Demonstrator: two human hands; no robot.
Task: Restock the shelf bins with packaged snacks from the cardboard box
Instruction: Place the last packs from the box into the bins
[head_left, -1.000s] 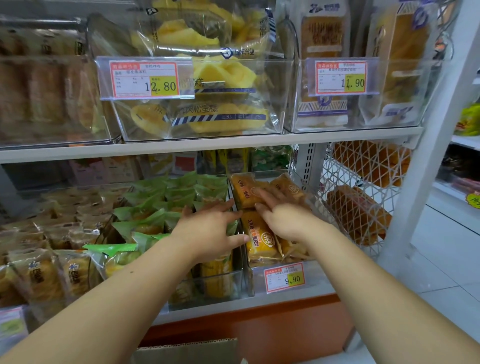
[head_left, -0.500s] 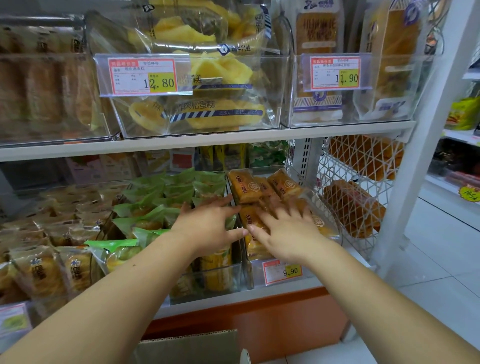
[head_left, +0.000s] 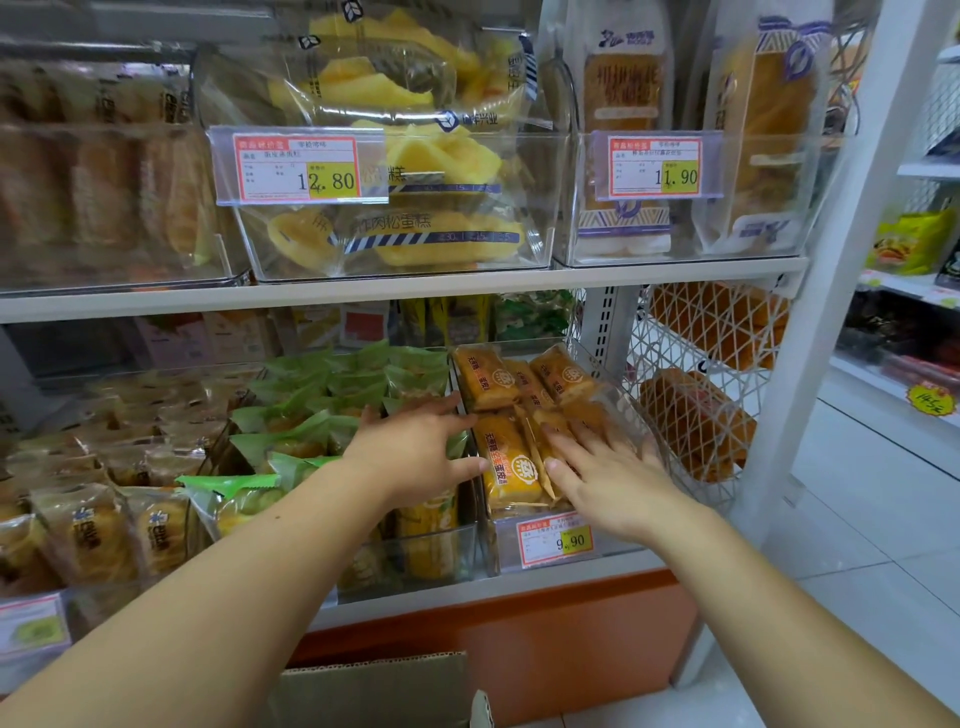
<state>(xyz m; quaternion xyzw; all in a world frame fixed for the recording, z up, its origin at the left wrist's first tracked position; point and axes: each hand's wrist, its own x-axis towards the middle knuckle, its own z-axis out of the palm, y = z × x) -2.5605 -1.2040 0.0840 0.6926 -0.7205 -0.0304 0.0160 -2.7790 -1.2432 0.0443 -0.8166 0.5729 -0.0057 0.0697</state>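
Our right hand lies flat, fingers spread, on the orange cake packets, whose long axes run toward twelve o'clock. Our left hand is at nine o'clock, fingers loosely spread and holding nothing.

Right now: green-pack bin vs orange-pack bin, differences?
The green-pack bin holds green wrappers, the orange-pack bin orange ones. The orange-pack bin carries a 9.90 tag; the green-pack bin shows none. The left hand is over the green-pack bin; the right hand lies flat on the orange-pack bin's packs. Both are clear, side by side.
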